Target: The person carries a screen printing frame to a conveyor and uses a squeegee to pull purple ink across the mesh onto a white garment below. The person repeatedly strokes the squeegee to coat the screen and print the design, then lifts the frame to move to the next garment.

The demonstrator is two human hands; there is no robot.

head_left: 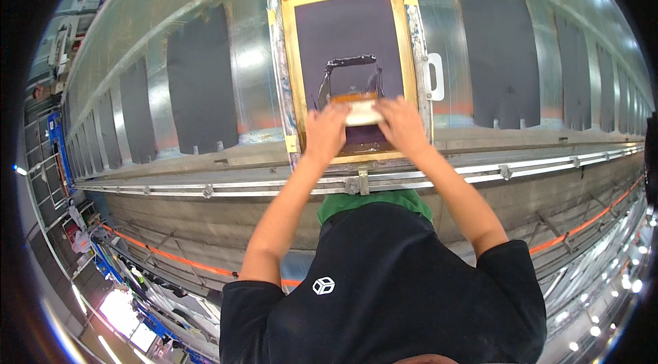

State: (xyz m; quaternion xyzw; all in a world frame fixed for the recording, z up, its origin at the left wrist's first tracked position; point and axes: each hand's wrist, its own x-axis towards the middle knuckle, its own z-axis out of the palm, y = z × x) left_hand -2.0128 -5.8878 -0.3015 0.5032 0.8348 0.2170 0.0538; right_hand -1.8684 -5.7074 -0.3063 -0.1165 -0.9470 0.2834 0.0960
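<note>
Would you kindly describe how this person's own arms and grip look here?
Each grip is a bare, ungloved hand, the left hand and right hand alike. Both forearms are uncovered, with no watch or band visible. The short black sleeves belong to a black shirt bearing a white cube-like mark.

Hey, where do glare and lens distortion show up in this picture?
Head view: the long metal rail looks bowed; head view, lower left: a bright patch is washed out; head view, middle: the glossy dark band glints.
</note>
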